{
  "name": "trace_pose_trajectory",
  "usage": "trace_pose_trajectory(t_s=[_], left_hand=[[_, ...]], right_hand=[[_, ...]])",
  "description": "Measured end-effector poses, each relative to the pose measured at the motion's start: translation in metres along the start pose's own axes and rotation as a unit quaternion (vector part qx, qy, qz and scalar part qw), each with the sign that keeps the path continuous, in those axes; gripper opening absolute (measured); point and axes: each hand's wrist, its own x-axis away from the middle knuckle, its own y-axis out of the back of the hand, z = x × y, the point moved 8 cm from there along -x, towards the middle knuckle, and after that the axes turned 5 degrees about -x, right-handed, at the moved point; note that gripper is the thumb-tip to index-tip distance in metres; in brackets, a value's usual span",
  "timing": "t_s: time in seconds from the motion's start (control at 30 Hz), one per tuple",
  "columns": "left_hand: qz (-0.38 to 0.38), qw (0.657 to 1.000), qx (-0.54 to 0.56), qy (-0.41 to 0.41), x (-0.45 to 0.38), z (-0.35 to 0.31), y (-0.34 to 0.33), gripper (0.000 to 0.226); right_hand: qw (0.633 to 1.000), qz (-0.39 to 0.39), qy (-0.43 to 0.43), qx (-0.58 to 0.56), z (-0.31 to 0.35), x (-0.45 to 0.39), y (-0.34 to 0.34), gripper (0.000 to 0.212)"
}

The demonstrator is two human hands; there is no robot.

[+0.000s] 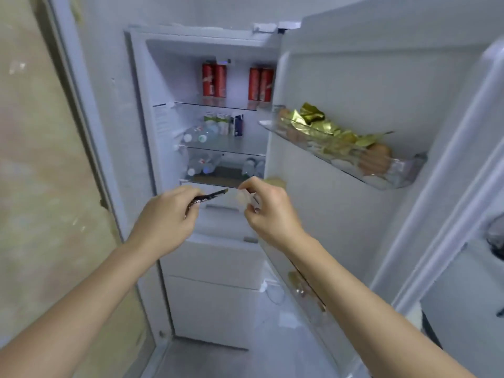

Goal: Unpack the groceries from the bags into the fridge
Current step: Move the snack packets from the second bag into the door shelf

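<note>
The white fridge (141, 105) stands open in front of me. My left hand (166, 216) grips a thin dark flat packet (210, 197) that points toward the lower shelf. My right hand (268, 211) pinches a small pale packet (244, 197) just right of it. Both hands hover in front of the fridge's drawer area, below a shelf of lying water bottles (201, 166). Red cans (214, 80) stand on the top shelf, small cartons (223, 124) on the middle one.
The open door (354, 77) swings out to the right; its clear rack (392, 175) holds eggs and gold-wrapped items. White freezer drawers (212, 268) sit below my hands. A beige wall is at the left. A second white door edge stands at the far right.
</note>
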Motion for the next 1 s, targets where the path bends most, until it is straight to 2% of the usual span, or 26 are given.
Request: trace_pose_trajectory(t_s=[0.13,0.27,0.43,0.53,0.7,0.87,1.0], left_hand=[[0.040,0.995,0.074,-0.056,-0.045,-0.048,-0.067,0.018],[0.104,0.985,0.095,-0.098,-0.061,-0.080,-0.129,0.020],[0.176,0.970,0.096,-0.137,-0.062,-0.107,-0.183,0.018],[0.230,0.962,0.088,-0.121,-0.064,-0.109,-0.210,0.020],[0.301,0.945,0.091,-0.094,-0.062,-0.105,-0.243,0.025],[0.276,0.950,0.099,-0.109,-0.063,-0.101,-0.238,0.026],[0.191,0.970,0.078,-0.131,-0.065,-0.082,-0.203,0.027]], right_hand=[[0.989,-0.024,-0.145,0.033,-0.068,0.026,0.043,0.037],[0.970,-0.013,-0.239,0.047,-0.110,0.058,0.043,0.037],[0.947,0.031,-0.314,0.058,-0.143,0.087,0.015,0.036],[0.935,0.062,-0.346,0.051,-0.150,0.093,-0.003,0.037],[0.925,0.071,-0.372,0.042,-0.160,0.094,-0.011,0.035],[0.924,0.070,-0.376,-0.007,-0.165,0.095,-0.019,0.031],[0.946,0.040,-0.309,0.084,-0.138,0.066,-0.010,0.024]])
